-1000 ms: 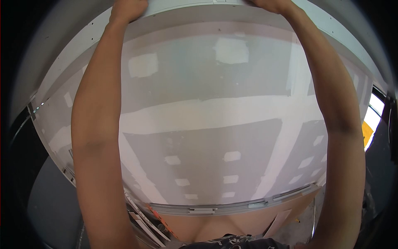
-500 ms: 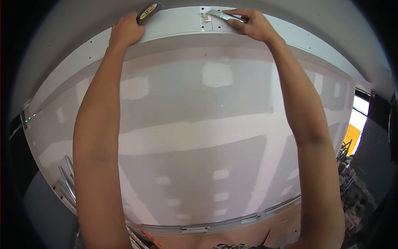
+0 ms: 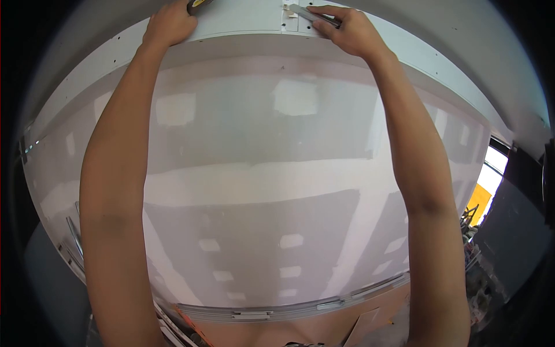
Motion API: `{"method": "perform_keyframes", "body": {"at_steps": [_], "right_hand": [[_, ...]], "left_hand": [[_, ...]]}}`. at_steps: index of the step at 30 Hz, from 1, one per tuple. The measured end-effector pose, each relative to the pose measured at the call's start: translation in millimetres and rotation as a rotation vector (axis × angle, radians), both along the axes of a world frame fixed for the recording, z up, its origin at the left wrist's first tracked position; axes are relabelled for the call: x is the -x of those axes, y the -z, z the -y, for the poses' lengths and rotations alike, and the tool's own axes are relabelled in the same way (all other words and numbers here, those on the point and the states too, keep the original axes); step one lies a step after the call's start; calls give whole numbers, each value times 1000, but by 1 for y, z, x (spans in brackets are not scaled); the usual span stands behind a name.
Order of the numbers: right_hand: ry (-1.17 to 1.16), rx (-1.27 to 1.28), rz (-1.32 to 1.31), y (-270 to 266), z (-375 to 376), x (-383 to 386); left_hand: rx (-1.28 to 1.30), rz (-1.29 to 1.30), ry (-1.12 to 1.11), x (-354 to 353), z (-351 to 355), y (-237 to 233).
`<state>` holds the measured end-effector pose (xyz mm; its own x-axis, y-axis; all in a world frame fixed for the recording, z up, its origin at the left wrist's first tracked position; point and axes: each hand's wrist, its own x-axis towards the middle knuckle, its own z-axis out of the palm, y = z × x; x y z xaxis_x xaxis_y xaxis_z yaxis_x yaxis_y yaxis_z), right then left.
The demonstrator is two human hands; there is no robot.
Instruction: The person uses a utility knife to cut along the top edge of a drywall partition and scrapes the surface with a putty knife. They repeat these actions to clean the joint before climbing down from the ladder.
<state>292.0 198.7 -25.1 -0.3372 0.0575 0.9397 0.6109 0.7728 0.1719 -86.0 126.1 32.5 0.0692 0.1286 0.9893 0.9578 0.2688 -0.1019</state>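
Observation:
Both my arms reach overhead to a white strip (image 3: 243,24) along the top of a drywall wall (image 3: 260,191). My left hand (image 3: 169,24) rests against the strip and grips a dark tool with a yellow label (image 3: 196,4), mostly cut off at the frame's top edge. My right hand (image 3: 347,30) holds a flat metal blade (image 3: 306,14) pressed flat on the strip beside a joint with small holes (image 3: 289,14).
The wall shows taped seams and patched spots of joint compound. A metal track (image 3: 277,312) runs along its base. Loose metal profiles (image 3: 72,237) lean at the lower left. A bright opening (image 3: 488,179) with clutter lies at the right.
The view shifted, so both hands and the white strip came into sight. Between half a second ago and now my hands sit slightly higher in frame, the blade still on the joint.

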Motion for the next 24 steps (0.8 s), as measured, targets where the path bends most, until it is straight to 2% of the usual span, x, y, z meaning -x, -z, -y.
{"method": "perform_keyframes", "body": {"at_steps": [3, 6, 8, 10, 12, 16, 18, 19, 20, 22, 24], "right_hand": [[31, 167, 44, -1, 17, 1], [-1, 92, 70, -2, 9, -3], [28, 123, 90, -6, 8, -6], [60, 149, 110, -7, 0, -11], [-54, -81, 223, -5, -24, -15], [-105, -91, 221, -5, -27, -17], [-155, 67, 116, -2, -22, -18], [-153, 68, 112, -3, -20, -19], [-153, 108, 59, -5, -20, -20], [-151, 149, 0, -7, -11, -19], [17, 130, 77, -10, 13, -9]], "left_hand": [[12, 71, 9, -36, 19, 13], [4, 104, 42, -46, 25, 18], [14, 88, 43, -48, 29, 19], [53, 176, 74, -56, 33, 21], [44, 188, 66, -58, 34, 22], [11, 186, 39, -57, 34, 21], [4, 206, 44, -58, 33, 22], [2, 226, 42, -59, 33, 23], [4, 221, 44, -47, 25, 18], [60, 45, -44, -9, 6, -2], [24, 24, -8, 0, 1, -3]]}}
